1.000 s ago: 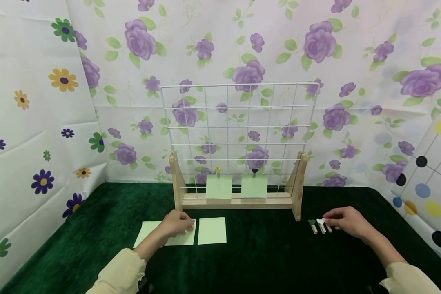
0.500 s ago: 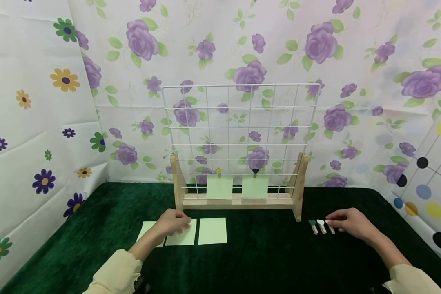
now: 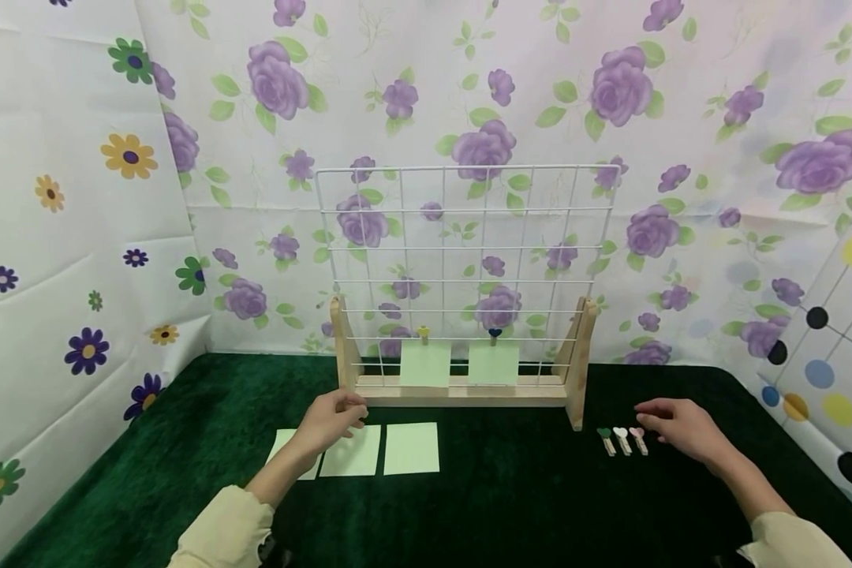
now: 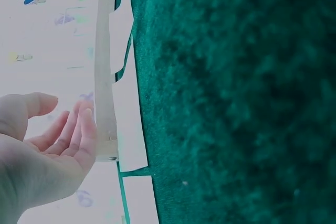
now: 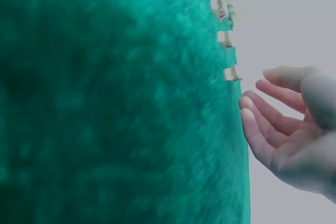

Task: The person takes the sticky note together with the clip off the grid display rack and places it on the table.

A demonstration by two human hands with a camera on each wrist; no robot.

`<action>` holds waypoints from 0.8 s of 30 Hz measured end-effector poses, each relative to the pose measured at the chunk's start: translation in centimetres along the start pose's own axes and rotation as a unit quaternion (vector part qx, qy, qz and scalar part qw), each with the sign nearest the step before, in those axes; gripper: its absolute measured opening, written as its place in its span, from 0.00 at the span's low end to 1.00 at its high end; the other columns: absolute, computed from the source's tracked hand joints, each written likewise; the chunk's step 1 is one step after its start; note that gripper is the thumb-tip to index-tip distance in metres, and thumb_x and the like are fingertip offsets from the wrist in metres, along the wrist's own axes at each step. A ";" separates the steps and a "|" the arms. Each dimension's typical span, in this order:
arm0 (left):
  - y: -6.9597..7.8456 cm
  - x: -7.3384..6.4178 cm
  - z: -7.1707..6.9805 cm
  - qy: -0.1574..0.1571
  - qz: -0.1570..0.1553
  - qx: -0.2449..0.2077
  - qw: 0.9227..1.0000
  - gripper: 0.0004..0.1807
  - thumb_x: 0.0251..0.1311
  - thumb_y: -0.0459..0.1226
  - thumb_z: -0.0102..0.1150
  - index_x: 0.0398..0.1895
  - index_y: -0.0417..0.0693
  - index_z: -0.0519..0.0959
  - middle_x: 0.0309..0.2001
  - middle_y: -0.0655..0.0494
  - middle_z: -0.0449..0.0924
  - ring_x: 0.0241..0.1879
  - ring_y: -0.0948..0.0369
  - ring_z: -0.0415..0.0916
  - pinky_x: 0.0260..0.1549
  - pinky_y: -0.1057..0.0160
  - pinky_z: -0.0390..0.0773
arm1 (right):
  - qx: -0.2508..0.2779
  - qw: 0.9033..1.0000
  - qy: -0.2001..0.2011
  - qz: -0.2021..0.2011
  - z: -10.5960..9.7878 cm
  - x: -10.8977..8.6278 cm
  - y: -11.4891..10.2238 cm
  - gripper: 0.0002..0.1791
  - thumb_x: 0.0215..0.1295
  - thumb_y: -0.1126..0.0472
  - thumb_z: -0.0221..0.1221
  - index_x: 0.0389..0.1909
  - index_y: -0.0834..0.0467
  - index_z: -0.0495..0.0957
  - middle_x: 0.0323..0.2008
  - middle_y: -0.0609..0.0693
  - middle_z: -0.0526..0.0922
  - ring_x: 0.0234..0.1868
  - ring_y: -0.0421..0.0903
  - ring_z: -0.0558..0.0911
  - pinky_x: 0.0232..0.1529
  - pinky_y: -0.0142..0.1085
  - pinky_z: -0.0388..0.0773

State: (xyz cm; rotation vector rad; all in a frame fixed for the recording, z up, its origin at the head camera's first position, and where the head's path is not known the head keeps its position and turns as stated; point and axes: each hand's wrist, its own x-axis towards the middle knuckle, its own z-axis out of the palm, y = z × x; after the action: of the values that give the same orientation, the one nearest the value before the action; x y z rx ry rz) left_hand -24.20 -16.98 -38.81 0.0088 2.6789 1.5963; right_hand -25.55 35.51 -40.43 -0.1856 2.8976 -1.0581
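Green cloth is seen in the head view, with three pale paper squares laid in a row on it; the left and middle ones are partly covered by the left hand. Three heart-topped clothespins, green, white and pink, are laid just beside the right hand. Behind, a white wire grid is held by a wooden stand, and two clipped squares are hung on it by yellow-topped and blue-hearted pegs. In the left wrist view, the left fingers are loosely bent, the thumb parted from them. In the right wrist view, the right fingers are likewise relaxed, apart from the clothespins.
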 end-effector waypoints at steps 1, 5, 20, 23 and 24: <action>0.0 0.0 0.0 0.002 0.002 -0.004 1.000 0.13 0.67 0.33 0.53 0.50 0.33 0.76 0.40 0.45 0.80 0.37 0.55 0.79 0.36 0.55 0.80 | -0.004 1.000 0.009 -0.005 0.0 -0.1 -0.2 0.23 0.72 0.56 0.54 0.55 0.71 0.74 0.45 0.64 0.80 0.35 0.47 0.81 0.32 0.38 0.79; 0.2 0.0 0.1 0.012 0.012 -0.017 1.000 0.15 0.68 0.34 0.53 0.53 0.33 0.75 0.45 0.42 0.80 0.41 0.52 0.80 0.39 0.53 0.80 | -0.017 0.999 0.046 -0.024 0.0 -0.3 -1.4 0.23 0.73 0.54 0.52 0.56 0.70 0.74 0.46 0.66 0.80 0.36 0.49 0.82 0.33 0.39 0.79; 2.3 0.8 1.3 0.038 0.090 0.000 0.995 0.23 0.68 0.36 0.55 0.63 0.36 0.70 0.57 0.41 0.76 0.57 0.45 0.72 0.51 0.47 0.75 | 0.010 0.986 0.119 -0.113 1.0 -0.5 -10.5 0.19 0.73 0.54 0.54 0.53 0.65 0.79 0.42 0.58 0.85 0.37 0.47 0.84 0.37 0.41 0.81; 2.7 1.1 1.7 0.043 0.099 -0.001 0.994 0.23 0.68 0.36 0.55 0.63 0.35 0.70 0.57 0.41 0.75 0.56 0.46 0.72 0.51 0.46 0.74 | 0.017 0.986 0.113 -0.125 1.6 -0.1 -12.1 0.19 0.71 0.53 0.55 0.52 0.64 0.80 0.44 0.57 0.84 0.39 0.49 0.84 0.39 0.43 0.80; 2.9 1.1 1.8 0.046 0.101 -0.002 0.994 0.23 0.68 0.36 0.55 0.63 0.35 0.70 0.57 0.41 0.75 0.57 0.46 0.72 0.51 0.46 0.74 | 0.020 0.985 0.110 -0.131 1.8 0.1 -12.6 0.19 0.71 0.52 0.56 0.52 0.63 0.81 0.44 0.57 0.84 0.40 0.49 0.83 0.40 0.43 0.80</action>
State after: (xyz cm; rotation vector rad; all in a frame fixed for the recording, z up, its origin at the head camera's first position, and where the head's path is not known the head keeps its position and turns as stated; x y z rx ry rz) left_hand -25.32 -14.01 -37.15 0.2191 2.8239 1.6941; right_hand -24.24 24.76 -33.69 -0.4903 3.1082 -1.2484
